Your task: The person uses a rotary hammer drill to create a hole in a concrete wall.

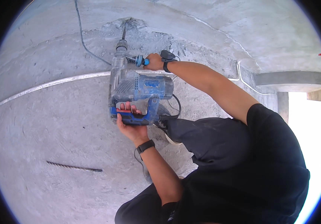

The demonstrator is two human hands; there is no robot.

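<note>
A blue and grey rotary hammer drill (125,80), coated in dust, is held between my two hands. My left hand (132,127) is closed round its rear handle from below, thumb on the near side and fingertips showing past the grip. Farther up, my right hand (153,61) is wrapped round the end of the blue side handle (140,61). From the chuck a bit (124,31) points away from me, its tip in a chipped hollow (130,23) at the foot of the concrete wall. The tip itself is hard to make out.
A spiral drill bit (74,166) lies on the rough concrete floor (56,138) to the left. A white pipe (52,85) runs across behind the drill. A grey cable (81,31) hangs along the wall, and a black cord (178,108) loops from the drill. My bent knee (212,136) is close by.
</note>
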